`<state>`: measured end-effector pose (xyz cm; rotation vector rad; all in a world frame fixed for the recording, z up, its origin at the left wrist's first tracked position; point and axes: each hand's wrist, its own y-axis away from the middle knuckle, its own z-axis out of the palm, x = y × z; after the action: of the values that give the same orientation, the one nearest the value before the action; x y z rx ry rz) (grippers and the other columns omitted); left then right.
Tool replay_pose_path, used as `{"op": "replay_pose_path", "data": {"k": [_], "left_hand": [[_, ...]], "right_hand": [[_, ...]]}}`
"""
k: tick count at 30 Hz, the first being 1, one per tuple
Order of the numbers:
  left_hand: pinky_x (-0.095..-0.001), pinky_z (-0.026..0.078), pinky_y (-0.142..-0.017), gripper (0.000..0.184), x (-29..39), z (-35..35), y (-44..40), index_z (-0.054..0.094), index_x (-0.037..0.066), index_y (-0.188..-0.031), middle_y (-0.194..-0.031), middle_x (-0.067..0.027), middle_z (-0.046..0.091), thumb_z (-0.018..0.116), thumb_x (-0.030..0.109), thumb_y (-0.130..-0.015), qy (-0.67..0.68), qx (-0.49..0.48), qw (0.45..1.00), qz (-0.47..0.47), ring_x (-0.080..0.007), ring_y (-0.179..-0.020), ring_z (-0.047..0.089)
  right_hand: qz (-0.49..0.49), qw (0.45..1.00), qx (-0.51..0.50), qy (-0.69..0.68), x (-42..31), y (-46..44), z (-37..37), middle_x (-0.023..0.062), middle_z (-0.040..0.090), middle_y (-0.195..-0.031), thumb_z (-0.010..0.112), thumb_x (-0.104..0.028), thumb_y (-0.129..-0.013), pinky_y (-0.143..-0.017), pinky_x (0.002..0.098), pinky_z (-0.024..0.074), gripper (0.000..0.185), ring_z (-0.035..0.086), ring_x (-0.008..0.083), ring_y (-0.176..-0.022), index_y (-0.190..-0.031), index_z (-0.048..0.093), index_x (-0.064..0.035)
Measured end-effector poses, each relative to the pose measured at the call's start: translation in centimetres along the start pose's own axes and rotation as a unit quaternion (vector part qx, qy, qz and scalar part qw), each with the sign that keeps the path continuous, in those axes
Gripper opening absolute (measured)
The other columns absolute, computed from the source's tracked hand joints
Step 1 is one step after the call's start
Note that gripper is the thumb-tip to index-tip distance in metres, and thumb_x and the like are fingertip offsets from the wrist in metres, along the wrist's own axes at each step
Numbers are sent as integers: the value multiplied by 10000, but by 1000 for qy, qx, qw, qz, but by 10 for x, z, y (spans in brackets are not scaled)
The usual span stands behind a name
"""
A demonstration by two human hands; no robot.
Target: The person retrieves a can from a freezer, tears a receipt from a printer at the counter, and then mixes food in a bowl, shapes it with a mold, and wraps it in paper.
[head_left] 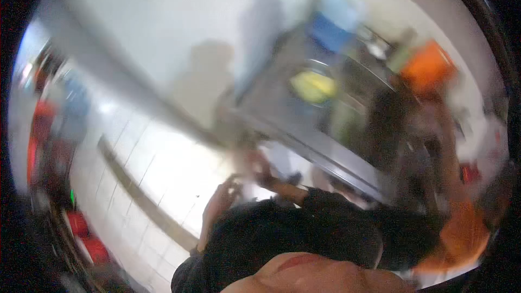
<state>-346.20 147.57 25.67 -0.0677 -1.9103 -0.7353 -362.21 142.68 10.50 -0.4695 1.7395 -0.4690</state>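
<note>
Motion blur smears the head view. My left hand is low in front of my dark clothing, over the pale tiled floor. Slightly farther forward and to its right is my right hand, near the edge of a grey metal counter. The two hands are close together, and their fingers are too blurred to show whether they hold anything. On the counter, something yellow lies in a round dish.
A blue container stands at the counter's back. An orange object is farther right, and orange cloth shows at the lower right. A brown strip crosses the tiled floor. Red items are at the far left.
</note>
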Motion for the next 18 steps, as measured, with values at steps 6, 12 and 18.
{"op": "replay_pose_path", "data": {"k": [6,12,18], "left_hand": [[-377,459,-799,294,-106,-135,177,476,110,-1162,-899,-114,656,505,240,-900,-34,223,970,-93,-247,-891,620],[-354,463,-791,313,-153,-228,294,472,93,-1177,-997,-112,626,479,260,-912,103,301,948,4,-228,-941,596],[-426,373,-977,339,-293,-476,220,455,44,-1209,-968,-38,594,452,221,-919,604,284,670,325,-173,-987,551]], "right_hand": [[69,967,-180,168,-12,29,103,193,553,-952,486,-59,-843,-749,391,447,142,547,343,-849,-955,544,7],[126,489,-802,319,66,113,68,157,605,-728,595,-253,-753,-680,425,466,179,577,361,-740,-783,643,-83],[130,742,-615,233,127,39,171,211,611,-880,585,-225,-767,-702,424,475,295,587,375,-822,-1004,572,-50]]}}
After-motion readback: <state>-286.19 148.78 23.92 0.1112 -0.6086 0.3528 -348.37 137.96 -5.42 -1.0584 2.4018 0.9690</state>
